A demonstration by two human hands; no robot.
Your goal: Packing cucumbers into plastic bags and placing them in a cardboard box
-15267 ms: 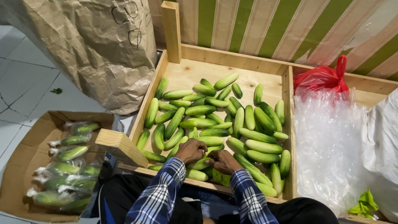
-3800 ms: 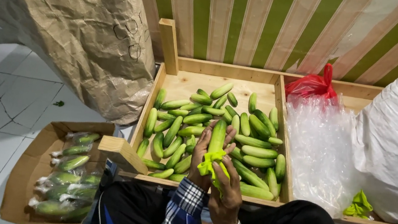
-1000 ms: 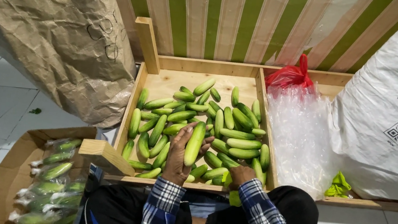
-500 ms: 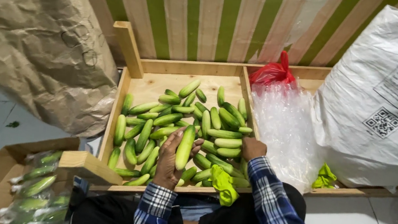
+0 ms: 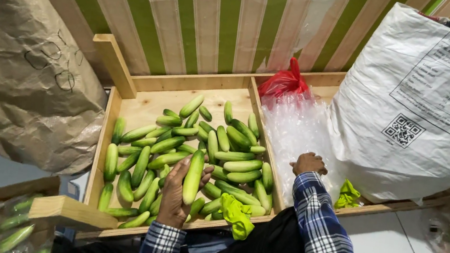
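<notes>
- A long cucumber [image 5: 193, 176] is held upright in the left hand [image 5: 175, 195], fingers curled loosely round it, over the wooden crate [image 5: 104, 129].
- The loose cucumber pile [image 5: 188, 145] is spread at 12 o'clock from that hand.
- At 3 o'clock, the right hand [image 5: 308, 163] is rested knuckles-up on the clear plastic bags [image 5: 293, 129]; its grip can't be made out.
- A white sack [image 5: 428, 100] is leaned further at 2 o'clock.
</notes>
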